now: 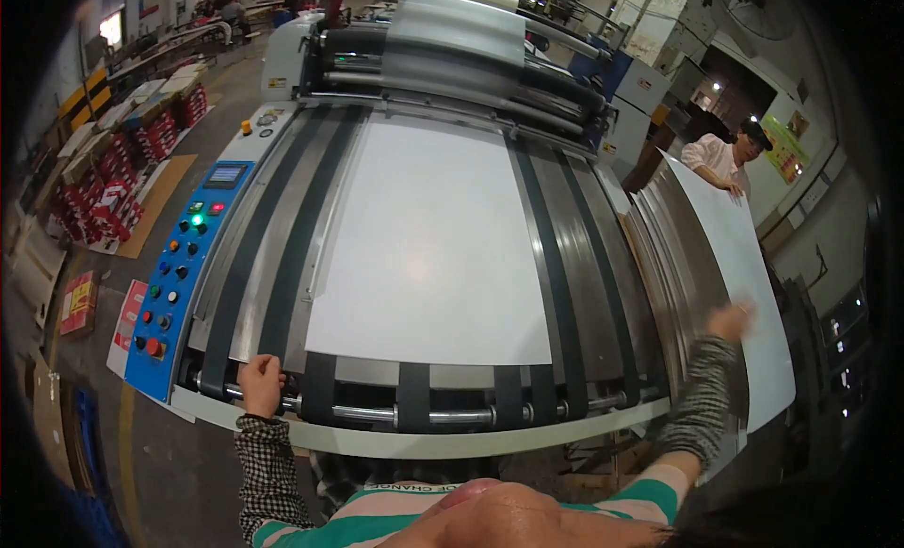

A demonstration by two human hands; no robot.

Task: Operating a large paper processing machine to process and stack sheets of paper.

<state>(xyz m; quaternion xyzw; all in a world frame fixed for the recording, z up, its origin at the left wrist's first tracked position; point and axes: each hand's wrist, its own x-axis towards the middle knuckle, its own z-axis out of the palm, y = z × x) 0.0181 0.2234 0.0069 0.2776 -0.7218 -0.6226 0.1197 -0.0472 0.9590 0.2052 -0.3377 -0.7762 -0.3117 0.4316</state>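
Note:
A large white sheet [428,247] lies flat on the machine's feed table, over dark conveyor belts [247,256]. Beside its near left corner, above the front roller, is my left hand [262,385], fingers curled together and no object visible in them. My right hand [733,322] is smeared by motion over the near part of another big white sheet [753,294] on the stack at the right; whether it touches that sheet I cannot tell. At the far end of the stacked sheet, a co-worker's hand [731,187] rests on the edge.
A blue control panel [174,284] with buttons and a small screen runs along the table's left side. Rollers carrying clear film [452,44] span the far end. Red and white bundles [122,162] stand on the floor at left. A co-worker [706,157] stands at far right.

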